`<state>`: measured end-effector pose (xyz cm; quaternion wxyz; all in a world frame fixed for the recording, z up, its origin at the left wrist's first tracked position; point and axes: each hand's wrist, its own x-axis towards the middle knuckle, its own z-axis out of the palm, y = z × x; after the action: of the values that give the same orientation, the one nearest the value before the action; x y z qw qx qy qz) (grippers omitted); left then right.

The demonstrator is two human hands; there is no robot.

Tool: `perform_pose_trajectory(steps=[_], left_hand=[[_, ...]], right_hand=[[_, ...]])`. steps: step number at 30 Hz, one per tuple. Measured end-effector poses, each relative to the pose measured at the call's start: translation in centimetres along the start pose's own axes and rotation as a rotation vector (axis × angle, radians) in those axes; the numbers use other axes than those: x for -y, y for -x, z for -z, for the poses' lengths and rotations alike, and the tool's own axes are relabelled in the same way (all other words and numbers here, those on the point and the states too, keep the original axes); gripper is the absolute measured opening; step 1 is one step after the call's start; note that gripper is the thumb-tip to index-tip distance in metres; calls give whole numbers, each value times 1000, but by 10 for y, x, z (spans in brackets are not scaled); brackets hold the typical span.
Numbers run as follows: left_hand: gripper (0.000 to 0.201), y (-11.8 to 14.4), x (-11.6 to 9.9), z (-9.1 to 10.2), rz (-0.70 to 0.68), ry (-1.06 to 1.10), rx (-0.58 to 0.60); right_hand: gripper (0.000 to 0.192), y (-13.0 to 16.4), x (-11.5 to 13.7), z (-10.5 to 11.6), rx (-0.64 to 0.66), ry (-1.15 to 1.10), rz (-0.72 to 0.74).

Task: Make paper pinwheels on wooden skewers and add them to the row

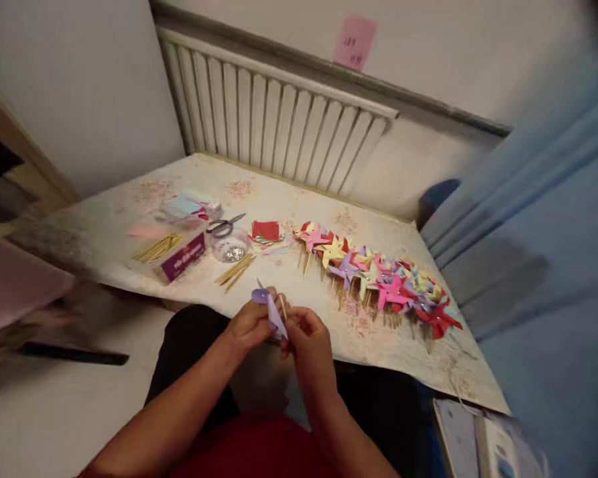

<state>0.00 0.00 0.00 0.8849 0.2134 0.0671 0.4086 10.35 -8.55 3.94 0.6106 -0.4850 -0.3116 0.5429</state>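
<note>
In front of my lap, my left hand (254,322) is closed on a purple paper pinwheel (274,313) with curled blades. Close beside it, my right hand (306,335) pinches something at the pinwheel's right side. A thin wooden stick (282,307) stands up between the two hands; which fingers bear it I cannot tell. Beyond my hands lie loose wooden sticks (235,272) on the table. Further back is a clear round dish (230,245) with small silvery pieces in it. Finished pinwheels in several colours, such as a pink one (393,292), lie in a long row to the right.
Black-handled scissors (223,228) lie behind the dish. A clear box of sticks (179,255) with a purple label stands left. Stacked red paper squares (266,231) are mid-table. A radiator (279,113) backs the cloth-covered table (299,199); a blue curtain (543,219) hangs right.
</note>
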Motion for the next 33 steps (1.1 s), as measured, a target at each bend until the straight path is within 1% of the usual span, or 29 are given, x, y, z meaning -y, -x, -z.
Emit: perform_pose_trajectory(steps=[7, 20, 26, 33], left_hand=[[33, 1, 1, -3, 7, 2, 12], [33, 0, 3, 6, 14, 18, 14], [34, 0, 3, 4, -2, 26, 43], [33, 3, 2, -2, 5, 31, 14]], right_hand=[[15, -3, -2, -1, -9, -11, -7], [16, 1, 5, -7, -1, 32, -36], [17, 2, 5, -8, -16, 40, -41], [15, 4, 7, -9, -8, 67, -41]])
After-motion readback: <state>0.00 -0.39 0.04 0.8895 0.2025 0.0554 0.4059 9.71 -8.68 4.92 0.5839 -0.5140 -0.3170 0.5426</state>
